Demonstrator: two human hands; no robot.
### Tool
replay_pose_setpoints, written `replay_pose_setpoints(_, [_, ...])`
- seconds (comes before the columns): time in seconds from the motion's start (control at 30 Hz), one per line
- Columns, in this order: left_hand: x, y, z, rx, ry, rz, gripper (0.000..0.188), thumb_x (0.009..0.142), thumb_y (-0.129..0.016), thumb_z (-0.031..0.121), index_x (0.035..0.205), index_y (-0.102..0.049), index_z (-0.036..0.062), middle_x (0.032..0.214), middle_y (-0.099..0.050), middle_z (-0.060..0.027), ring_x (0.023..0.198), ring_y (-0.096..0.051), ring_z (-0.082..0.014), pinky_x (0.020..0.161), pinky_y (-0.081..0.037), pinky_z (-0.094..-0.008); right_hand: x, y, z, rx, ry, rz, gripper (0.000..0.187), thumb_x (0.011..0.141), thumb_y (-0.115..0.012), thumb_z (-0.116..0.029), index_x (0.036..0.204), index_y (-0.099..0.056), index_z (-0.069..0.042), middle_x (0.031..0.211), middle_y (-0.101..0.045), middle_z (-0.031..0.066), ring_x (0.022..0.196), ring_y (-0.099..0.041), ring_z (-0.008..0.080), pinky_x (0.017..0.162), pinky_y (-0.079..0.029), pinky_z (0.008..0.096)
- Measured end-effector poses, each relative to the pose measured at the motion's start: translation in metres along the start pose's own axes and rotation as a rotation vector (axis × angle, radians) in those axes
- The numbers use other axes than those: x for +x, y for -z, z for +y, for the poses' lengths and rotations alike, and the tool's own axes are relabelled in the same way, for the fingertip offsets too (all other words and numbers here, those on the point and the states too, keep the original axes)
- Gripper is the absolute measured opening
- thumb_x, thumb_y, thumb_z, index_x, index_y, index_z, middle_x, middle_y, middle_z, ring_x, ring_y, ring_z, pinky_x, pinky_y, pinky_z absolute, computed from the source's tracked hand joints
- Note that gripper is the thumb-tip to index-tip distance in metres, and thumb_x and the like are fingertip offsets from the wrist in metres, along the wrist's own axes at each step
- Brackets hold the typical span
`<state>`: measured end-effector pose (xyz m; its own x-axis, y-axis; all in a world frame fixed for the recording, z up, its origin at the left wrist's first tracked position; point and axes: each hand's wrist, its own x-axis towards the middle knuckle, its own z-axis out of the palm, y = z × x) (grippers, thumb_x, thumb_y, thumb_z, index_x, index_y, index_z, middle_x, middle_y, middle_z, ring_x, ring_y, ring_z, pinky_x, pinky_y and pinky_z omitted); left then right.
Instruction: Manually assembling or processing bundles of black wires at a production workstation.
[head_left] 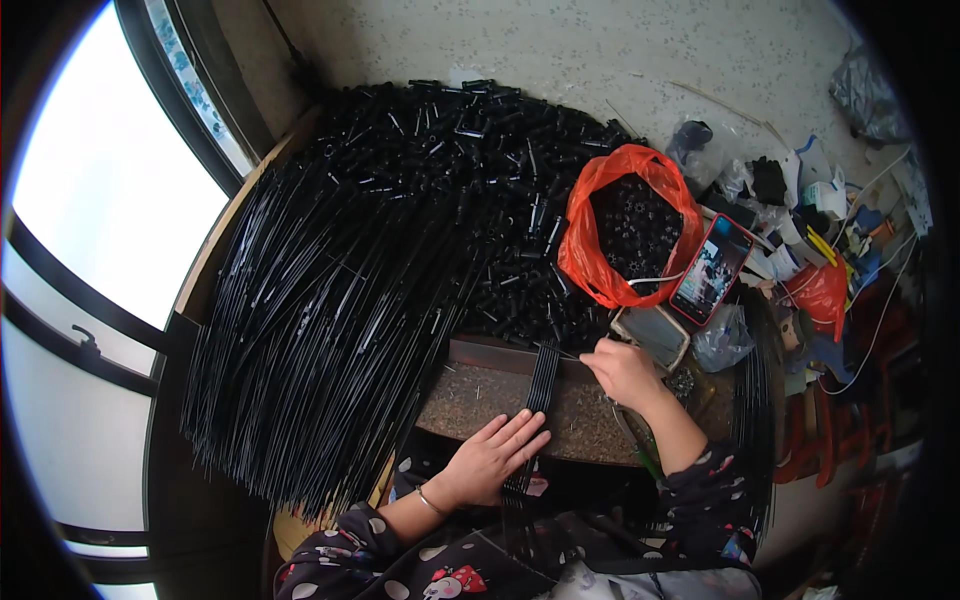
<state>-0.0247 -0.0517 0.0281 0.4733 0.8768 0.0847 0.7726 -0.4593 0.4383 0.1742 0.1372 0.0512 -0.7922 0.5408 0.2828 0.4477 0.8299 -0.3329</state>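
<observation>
My left hand (503,453) lies flat with outstretched fingers across a row of thin black rods (541,385), pressing them at the near edge of the worktop. The rods lie side by side, their far ends over a dark metal strip (490,356) and their near ends hanging toward my lap. To the right of those far ends, my right hand (625,372) is closed in a pinch at the strip. A thin line shows by its fingertips, too fine to identify. Below the right hand, a green-handled tool (645,458) lies partly hidden by my forearm.
Long black rods (310,340) fill the left, beside a heap of short black tubular parts (450,150). A red plastic bag (580,262) holds small black pieces (640,225). Right of it are a propped phone (712,270), a clear-lidded box (652,335) and clutter with cables.
</observation>
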Motion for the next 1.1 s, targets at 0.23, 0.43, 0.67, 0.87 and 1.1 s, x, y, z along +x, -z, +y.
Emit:
replay_pose_setpoints(0.23, [-0.001, 0.001, 0.004, 0.013, -0.019, 0.008, 0.082, 0.067, -0.058, 0.025, 0.14, -0.026, 0.0049, 0.146, -0.023, -0.0159, 0.135, -0.023, -0.0296, 0.108, -0.02, -0.0419, 0.009, -0.018, 0.0, 0.036, -0.014, 0.134, 0.015, 0.078, -0.058, -0.004, 0.091, -0.064, -0.005, 0.076, -0.054, 0.0089, 0.07, -0.058, 0.0283, 0.06, -0.047, 0.0363])
replay_pose_setpoints(0.43, [0.003, 0.002, 0.008, 0.035, -0.046, 0.023, 0.079, 0.069, -0.056, 0.026, 0.139, -0.027, 0.0039, 0.146, -0.023, -0.0163, 0.135, -0.023, -0.0295, 0.107, -0.021, -0.042, 0.017, -0.011, -0.006, 0.157, -0.144, 0.383, 0.036, 0.075, -0.066, -0.011, 0.11, -0.056, -0.007, 0.084, -0.059, 0.0102, 0.07, -0.059, 0.0265, 0.062, -0.048, 0.0342])
replay_pose_setpoints(0.67, [-0.001, 0.0, 0.01, 0.097, -0.047, 0.053, 0.07, 0.075, -0.053, 0.024, 0.137, -0.03, 0.0023, 0.144, -0.026, -0.0177, 0.134, -0.026, -0.0304, 0.107, -0.022, -0.0425, -0.034, 0.035, 0.061, -0.247, -0.288, 0.146, 0.007, 0.071, -0.065, -0.012, 0.074, -0.063, -0.006, 0.079, -0.055, 0.0078, 0.08, -0.056, 0.028, 0.067, -0.048, 0.0387])
replay_pose_setpoints(0.87, [-0.012, -0.004, 0.023, 0.237, 0.009, -0.056, 0.081, 0.071, -0.06, 0.038, 0.137, -0.03, 0.0021, 0.144, -0.026, -0.0179, 0.133, -0.026, -0.0304, 0.106, -0.021, -0.0461, -0.035, 0.032, 0.051, -0.294, -0.204, 0.268, 0.006, 0.072, -0.063, -0.009, 0.074, -0.059, -0.005, 0.08, -0.054, 0.0077, 0.081, -0.055, 0.0269, 0.067, -0.048, 0.0373])
replay_pose_setpoints(1.1, [-0.006, -0.005, 0.022, 0.07, 0.005, -0.03, 0.083, 0.067, -0.062, 0.032, 0.137, -0.029, 0.0022, 0.144, -0.025, -0.0177, 0.134, -0.025, -0.0298, 0.107, -0.019, -0.0468, -0.011, -0.015, 0.001, -0.014, -0.043, 0.111, 0.015, 0.077, -0.052, -0.006, 0.089, -0.062, -0.008, 0.077, -0.054, 0.0086, 0.072, -0.059, 0.0283, 0.062, -0.048, 0.0383])
